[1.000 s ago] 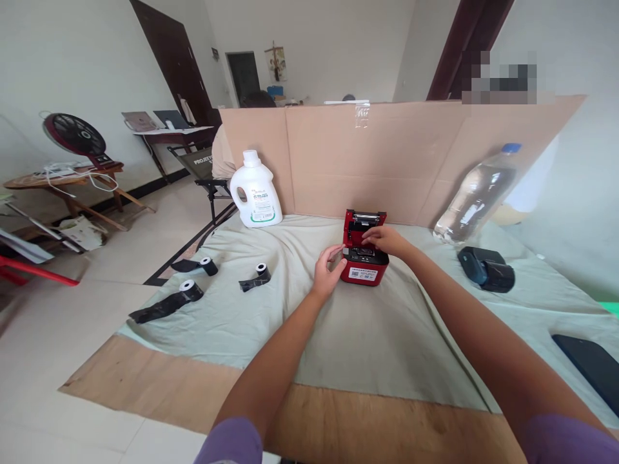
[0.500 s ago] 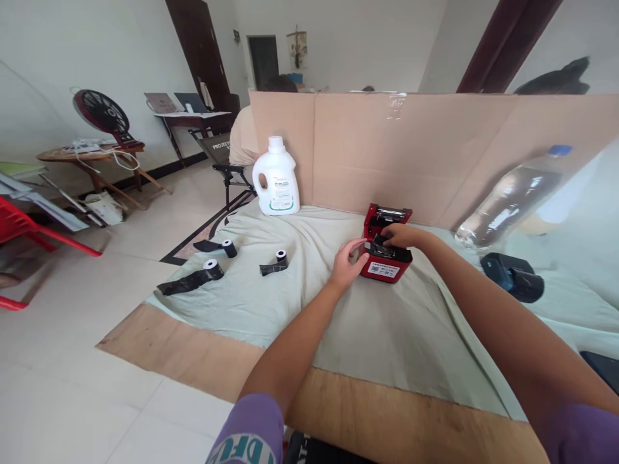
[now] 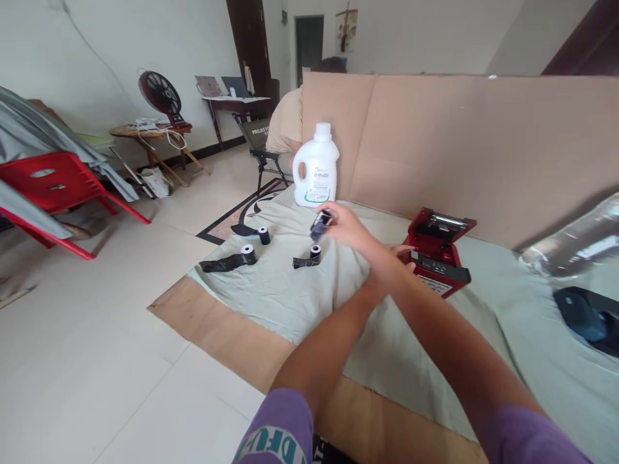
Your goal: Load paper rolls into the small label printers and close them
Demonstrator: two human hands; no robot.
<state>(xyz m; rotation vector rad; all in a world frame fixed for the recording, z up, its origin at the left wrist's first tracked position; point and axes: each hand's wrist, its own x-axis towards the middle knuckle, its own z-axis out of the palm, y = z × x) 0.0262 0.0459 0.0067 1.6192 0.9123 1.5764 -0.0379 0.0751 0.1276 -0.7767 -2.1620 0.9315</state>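
Note:
My right hand is raised over the cloth in front of the white jug, its fingers closed on a small dark paper roll. Motion blurs the roll a little. Behind my right forearm, my left hand grips the left side of a red and black box-shaped printer; the arm hides part of that hand. The printer's lid is tipped up, showing the red inside. Below the raised roll stands a small black roll with its strip partly unwound. Two more black rolls, one larger and one behind it, stand farther left with strips trailing.
A white detergent jug stands at the back before a cardboard screen. To the right are a clear plastic bottle and a dark blue-black device. Beyond the screen a person sits. Pale cloth covers the wooden board.
My right hand has come out of the printer and swung left with the small roll. My left hand has stayed at the printer's left side. The view has turned left.

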